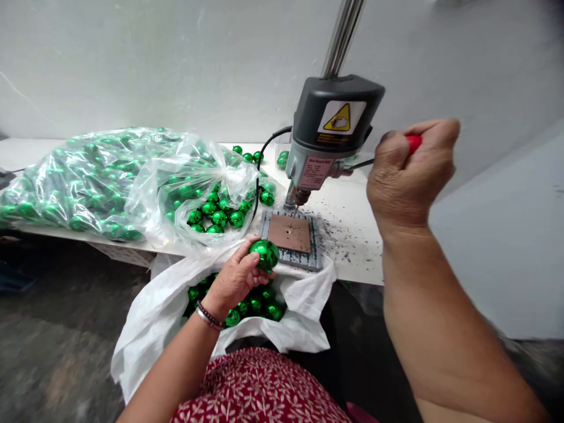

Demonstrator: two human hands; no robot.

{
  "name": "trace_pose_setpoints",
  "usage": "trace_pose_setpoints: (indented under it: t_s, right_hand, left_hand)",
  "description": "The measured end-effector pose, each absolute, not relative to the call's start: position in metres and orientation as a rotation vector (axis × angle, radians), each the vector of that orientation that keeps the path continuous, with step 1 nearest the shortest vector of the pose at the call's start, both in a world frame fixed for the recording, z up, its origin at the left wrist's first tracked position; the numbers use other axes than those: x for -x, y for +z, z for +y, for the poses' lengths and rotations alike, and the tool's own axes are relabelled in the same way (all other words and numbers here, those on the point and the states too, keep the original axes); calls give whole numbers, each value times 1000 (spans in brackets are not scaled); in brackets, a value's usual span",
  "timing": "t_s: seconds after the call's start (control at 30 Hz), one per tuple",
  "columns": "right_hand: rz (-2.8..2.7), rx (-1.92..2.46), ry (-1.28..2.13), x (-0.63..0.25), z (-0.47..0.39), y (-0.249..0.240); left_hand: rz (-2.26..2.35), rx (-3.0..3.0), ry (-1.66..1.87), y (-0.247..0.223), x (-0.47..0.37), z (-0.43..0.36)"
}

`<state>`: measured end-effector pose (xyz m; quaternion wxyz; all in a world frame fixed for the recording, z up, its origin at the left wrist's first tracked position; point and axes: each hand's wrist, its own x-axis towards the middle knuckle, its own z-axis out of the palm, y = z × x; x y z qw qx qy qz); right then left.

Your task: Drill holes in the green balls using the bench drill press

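A shiny green ball ornament (265, 255) is pinched in the fingers of my left hand (238, 276), just off the front left corner of the drill press base (315, 235). My right hand (409, 170) is wrapped around the red-ended feed lever (414, 144) of the bench drill press (337, 120). Under the chuck (302, 197) lies a square brown board (291, 231) with a small hole in it. Below my left hand, a white sack (154, 320) holds several more green balls (255, 304).
A large clear plastic bag (88, 182) full of green balls covers the table's left side, its mouth toward the drill. Loose balls (267, 198) and a small clear container (282, 157) sit behind. Dark shavings (337, 235) litter the white table (368, 258). A black cable (259, 176) hangs beside the drill.
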<state>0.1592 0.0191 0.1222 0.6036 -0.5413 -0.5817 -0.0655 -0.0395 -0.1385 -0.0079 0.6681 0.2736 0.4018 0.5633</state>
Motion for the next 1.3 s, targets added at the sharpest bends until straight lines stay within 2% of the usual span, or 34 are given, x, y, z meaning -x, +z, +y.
trace_pose_setpoints:
  t_s: [0.27,0.43,0.63,0.77,0.87,1.0,1.13,1.23,1.3]
  right_hand:
    - [-1388,1177,-198,-165,25,112]
    - [-1405,1215,-198,-169,28,107]
    - [-1369,1190,-276,-168,27,106]
    - [-1370,1133,-336,-169,28,105]
    - [-1370,1091,-379,-170,28,104]
    - [-1367,1076,-370,-170,28,103]
    - [-1394,1055,-383,-171,28,102]
    - [-1404,1056,-392,-171,28,102]
    - [-1401,1054,-393,-171,28,102]
  left_hand:
    - [1052,-812,1223,-12,46,-142]
    - [1526,-1519,1059,-13,72,-149]
    - [2132,-1831,1004,-1,104,-117]
    - [2326,-2059,516,13,115,-64]
    - [2272,-2122,98,16,114,-29]
    - [2198,-2171,-101,8,109,-10]
    - [2226,-2135,81,8,114,-16]
    - [2128,-1865,621,18,122,-33]
    - [1834,-1526,989,27,122,-46]
